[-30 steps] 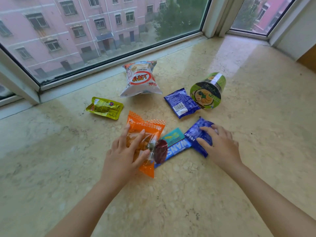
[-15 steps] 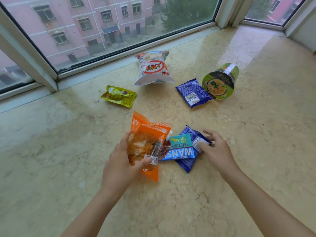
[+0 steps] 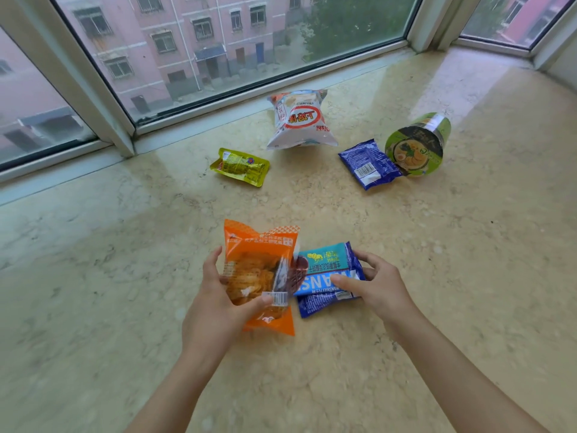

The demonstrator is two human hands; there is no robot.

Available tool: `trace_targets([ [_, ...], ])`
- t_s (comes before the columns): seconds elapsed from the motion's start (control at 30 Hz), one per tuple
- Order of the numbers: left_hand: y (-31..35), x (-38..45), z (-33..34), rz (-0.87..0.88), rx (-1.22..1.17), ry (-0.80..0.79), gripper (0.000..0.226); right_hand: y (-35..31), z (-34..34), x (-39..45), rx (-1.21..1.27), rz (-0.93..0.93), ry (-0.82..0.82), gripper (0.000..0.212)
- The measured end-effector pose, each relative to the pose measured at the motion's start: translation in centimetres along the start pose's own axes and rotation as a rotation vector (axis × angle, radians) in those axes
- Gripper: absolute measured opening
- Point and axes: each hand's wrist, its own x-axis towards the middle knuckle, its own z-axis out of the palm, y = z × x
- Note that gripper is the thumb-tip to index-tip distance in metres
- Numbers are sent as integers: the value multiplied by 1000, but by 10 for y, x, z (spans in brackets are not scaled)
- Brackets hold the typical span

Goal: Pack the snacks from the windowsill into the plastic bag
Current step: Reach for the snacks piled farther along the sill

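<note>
Two hands, both full: your left hand grips the orange snack packet, thumb across its front, with a small dark red pack tucked at its right edge. Your right hand pinches a teal-and-blue biscuit pack stacked on a dark blue packet, thumb on top, fingers curled behind. Farther out on the marble windowsill lie a yellow sachet, a white puffed chip bag near the window frame, and another dark blue pack touching a green noodle cup tipped on its side.
</note>
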Motion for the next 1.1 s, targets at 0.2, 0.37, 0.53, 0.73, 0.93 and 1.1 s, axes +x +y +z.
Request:
trace_targets([
  [0.2, -31, -14, -27, -156, -236, 58, 95, 13, 6, -19, 25, -15, -14, 62],
  [0.37, -46, -30, -36, -107, -362, 64, 51, 11, 17, -39, -27, -140, 17, 63],
  [0.53, -53, -44, -44, -130, -389, 3, 47, 4, 29, -62, -69, -183, 8, 57],
  [0.73, -54, -85, -65, -221, -569, 0, 49, 2, 34, -104, -96, -166, 10, 56],
  [0.93, -53, -137, -91, -242, -696, 68, 53, 2, 43, -154, -94, -169, -9, 56],
  [1.1, -52, -181, -116, -243, -803, 110, 49, -8, 51, -200, -73, -200, -11, 55],
])
